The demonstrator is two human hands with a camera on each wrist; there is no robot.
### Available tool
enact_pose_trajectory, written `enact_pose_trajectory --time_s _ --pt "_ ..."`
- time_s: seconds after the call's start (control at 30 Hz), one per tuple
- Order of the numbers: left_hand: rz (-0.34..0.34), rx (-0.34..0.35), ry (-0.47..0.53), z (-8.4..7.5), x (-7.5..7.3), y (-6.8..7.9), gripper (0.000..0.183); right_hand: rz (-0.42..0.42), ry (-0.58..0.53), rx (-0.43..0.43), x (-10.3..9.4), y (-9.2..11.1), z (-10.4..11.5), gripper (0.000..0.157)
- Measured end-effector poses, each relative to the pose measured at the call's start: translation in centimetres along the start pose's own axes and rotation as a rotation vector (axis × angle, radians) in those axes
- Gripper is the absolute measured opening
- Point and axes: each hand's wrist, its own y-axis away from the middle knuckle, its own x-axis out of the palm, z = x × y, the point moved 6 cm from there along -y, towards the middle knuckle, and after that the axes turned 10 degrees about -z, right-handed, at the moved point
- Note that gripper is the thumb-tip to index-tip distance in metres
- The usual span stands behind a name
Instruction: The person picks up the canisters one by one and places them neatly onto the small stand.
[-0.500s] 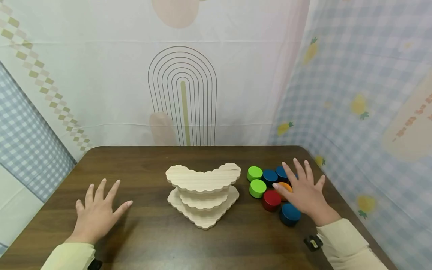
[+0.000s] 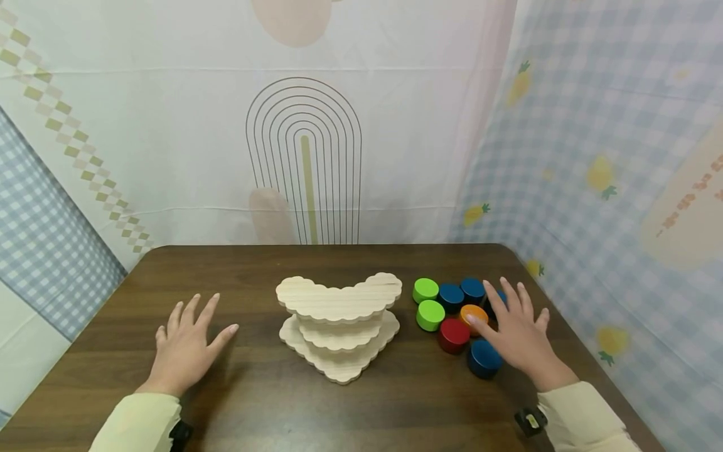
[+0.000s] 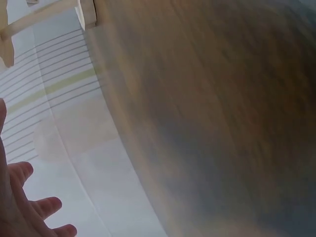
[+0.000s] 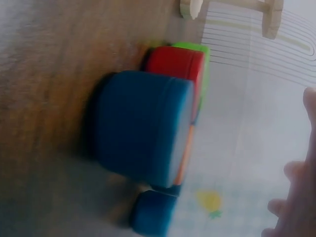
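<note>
A pale wooden stand with scalloped, cloud-like tiers point(image 2: 339, 301) sits mid-table; part of it shows at the top of the left wrist view. To its right is a cluster of coloured round blocks: light green point(image 2: 430, 315), red point(image 2: 454, 335), orange point(image 2: 473, 319) and several blue ones, the nearest a blue block point(image 2: 484, 358). My right hand point(image 2: 522, 339) hovers with spread fingers over the cluster's right side, partly hiding a blue block. Off to the left of the stand, my left hand point(image 2: 183, 351) is held above the table, fingers spread, with nothing in it.
The brown wooden table point(image 2: 271, 402) has rounded far corners. Behind it hangs a white patterned cloth point(image 2: 186, 157), and a blue checked cloth point(image 2: 570, 220) runs along the right side. Both wrists carry a small black device point(image 2: 531, 421).
My left hand has moved right, toward the stand. The right hand has shifted slightly right and nearer to me, uncovering more of the orange and blue blocks. Stand and blocks stay put.
</note>
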Motion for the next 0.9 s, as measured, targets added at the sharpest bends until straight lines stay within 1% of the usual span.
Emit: enact_pose_trajectory --time_s 0.2,0.3,0.5,0.6,0.7,0.8,0.9 --pt "-0.009 -0.003 0.093 -1.0 0.5 -0.7 0.075 0.025 -0.042 0.032 0.8 0.6 -1.1 0.086" --pt "-0.007 -0.006 0.141 -1.6 0.9 -1.0 0.074 0.042 -0.070 0.062 1.4 0.9 -1.8 0.088" --pt "0.024 -0.026 0.254 -2.7 1.6 -1.8 0.072 0.076 -0.117 0.114 2.2 1.6 -2.8 0.089" --pt "0.025 -0.027 0.314 -3.2 1.7 -2.3 0.071 0.117 -0.163 0.134 2.6 1.9 -3.0 0.088" --pt "0.045 -0.036 0.375 -3.6 2.0 -2.8 0.070 0.183 -0.214 0.168 3.0 2.4 -3.2 0.087" --pt "0.084 -0.069 0.441 -3.9 2.4 -3.3 0.071 0.242 -0.250 0.194 3.4 2.7 -3.5 0.086" --pt "0.114 -0.108 0.501 -4.2 2.9 -3.7 0.070 0.271 -0.292 0.201 3.8 3.0 -3.8 0.084"
